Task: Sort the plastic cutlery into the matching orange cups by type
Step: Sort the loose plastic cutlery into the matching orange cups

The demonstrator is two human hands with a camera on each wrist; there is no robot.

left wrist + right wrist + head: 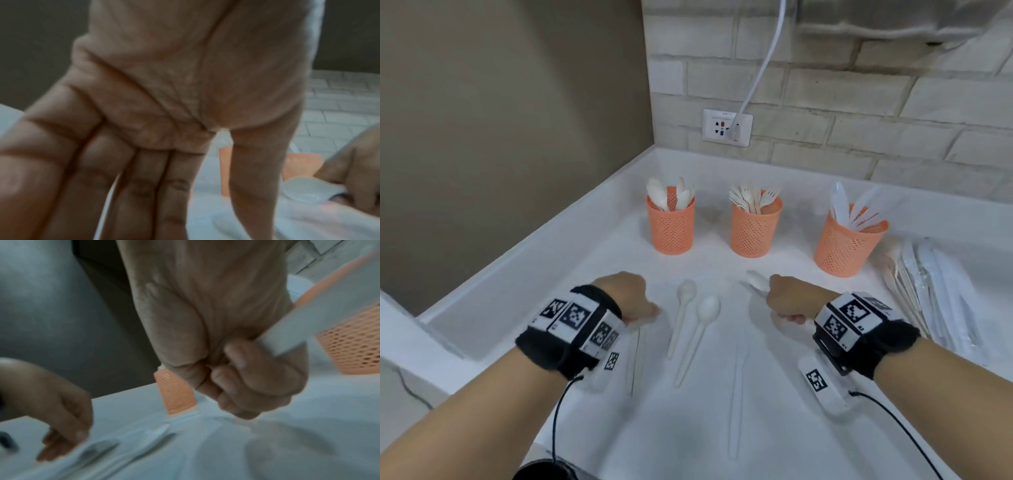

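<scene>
Three orange mesh cups stand in a row: the spoon cup (pixel 670 226) at left, the fork cup (pixel 755 229) in the middle, the knife cup (pixel 847 245) at right. Two white spoons (pixel 683 313) (pixel 703 334) lie on the white counter (pixel 774 445) between my hands. My right hand (pixel 782 303) grips a white spoon's handle (pixel 308 318) in a fist; its bowl (pixel 756 280) sticks out toward the cups. My left hand (pixel 649 312) reaches down with straight fingers (pixel 144 194) to the counter beside a faint clear utensil (pixel 637 359) and holds nothing.
A heap of unsorted white and clear cutlery (pixel 928 291) lies at the right edge of the counter. Another pale utensil (pixel 738 394) lies near the front. A brick wall with a socket (pixel 726 127) and cable runs behind the cups; a brown wall closes the left.
</scene>
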